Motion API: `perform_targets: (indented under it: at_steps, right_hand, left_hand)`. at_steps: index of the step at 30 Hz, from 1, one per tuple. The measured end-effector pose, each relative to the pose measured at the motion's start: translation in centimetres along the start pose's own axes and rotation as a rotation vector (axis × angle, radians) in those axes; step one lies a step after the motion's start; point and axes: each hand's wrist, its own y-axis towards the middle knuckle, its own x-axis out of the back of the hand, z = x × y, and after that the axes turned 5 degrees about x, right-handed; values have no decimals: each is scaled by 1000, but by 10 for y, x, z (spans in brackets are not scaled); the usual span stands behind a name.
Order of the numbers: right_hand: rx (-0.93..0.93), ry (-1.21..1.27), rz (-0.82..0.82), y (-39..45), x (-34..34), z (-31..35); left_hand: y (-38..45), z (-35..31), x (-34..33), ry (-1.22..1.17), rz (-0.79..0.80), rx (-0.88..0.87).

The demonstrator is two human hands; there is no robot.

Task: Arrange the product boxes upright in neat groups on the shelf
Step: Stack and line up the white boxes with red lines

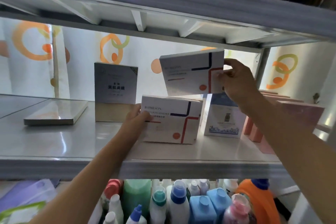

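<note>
On the grey shelf (63, 143) a white box with blue and red lines (171, 120) stands upright; my left hand (138, 116) grips its left edge. My right hand (236, 80) holds a second, matching white box (190, 72) by its right end, tilted in the air above the first one. A grey and gold box (115, 92) stands upright to the left. Further left a flat grey box (56, 112) lies on its face. A blue and white box (223, 120) stands upright on the right, partly behind my right forearm.
Pink boxes (254, 132) sit at the right end of the shelf by the upright post (263, 65). The shelf above (163, 14) hangs close over the lifted box. Several detergent bottles (181, 202) crowd the level below. A patterned curtain hangs behind.
</note>
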Motion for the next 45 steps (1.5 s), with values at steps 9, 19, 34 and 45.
perform_targets:
  at_steps: [9, 19, 34, 45]
  right_hand:
    - [-136, 88, 73, -27, -29, -28]
    - [-309, 292, 63, -44, -55, -40]
    - [-460, 565, 185, -90, -71, -74]
    - [-296, 373, 97, -104, -69, -75]
  left_hand:
    - [-11, 1, -1, 45, -22, -85]
    - [1, 8, -1, 73, -103, -68]
    - [10, 17, -8, 62, 14, -19]
    - [8, 23, -8, 138, 134, -49]
